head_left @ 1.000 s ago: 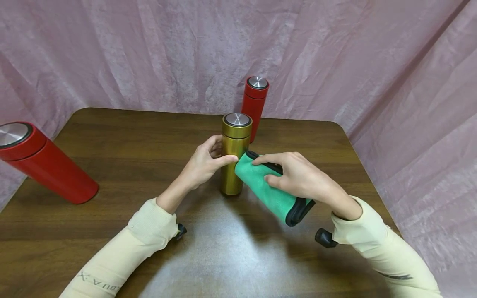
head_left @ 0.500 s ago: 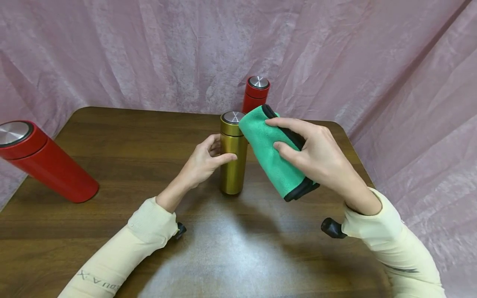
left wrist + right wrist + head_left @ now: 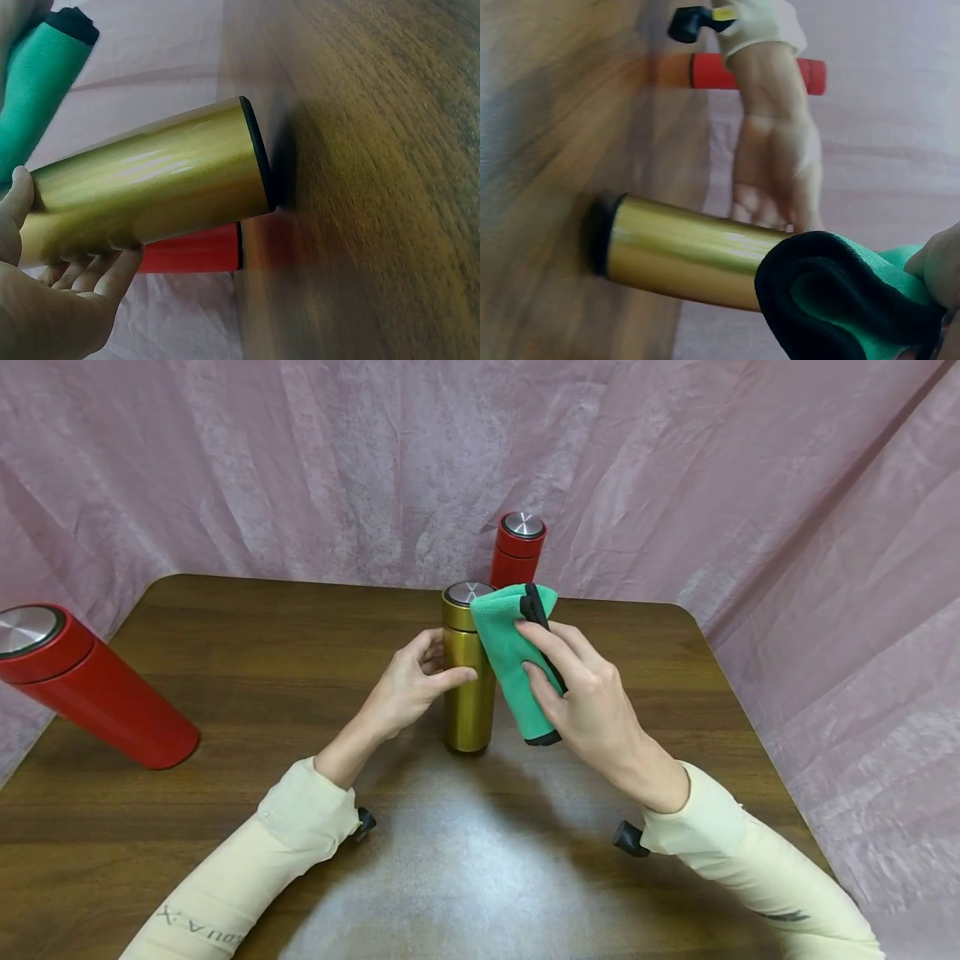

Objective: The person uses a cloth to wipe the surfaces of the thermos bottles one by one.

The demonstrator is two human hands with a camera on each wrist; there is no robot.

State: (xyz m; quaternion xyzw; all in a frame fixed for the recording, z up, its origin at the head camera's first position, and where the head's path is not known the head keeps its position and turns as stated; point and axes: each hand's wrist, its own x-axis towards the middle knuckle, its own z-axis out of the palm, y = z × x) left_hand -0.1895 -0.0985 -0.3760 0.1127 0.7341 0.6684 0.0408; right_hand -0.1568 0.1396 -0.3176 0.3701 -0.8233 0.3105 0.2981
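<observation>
A gold vacuum flask [image 3: 468, 718] with a steel-topped lid stands at mid-table, leaning slightly in both wrist views. My left hand [image 3: 405, 685] grips its left side, thumb across the front and fingers behind. My right hand [image 3: 592, 693] holds a folded green cloth [image 3: 504, 647] with black edging, thumb and fingers pinching it. The cloth's upper end lies at the flask's upper right side, just under the lid, and covers part of it. In the right wrist view the black-edged fold [image 3: 832, 300] overlaps the flask's upper part.
A red flask [image 3: 517, 560] stands behind the gold one, partly hidden by the cloth. Another larger-looking red flask [image 3: 112, 693] stands at the left of the wooden table [image 3: 262, 643]. Pink curtains [image 3: 337, 468] hang behind the table and along its right side.
My right hand has brought the cloth up from the flask's middle to near its lid, then turned it more upright and shifted left. The left hand has kept its grip, barely moving.
</observation>
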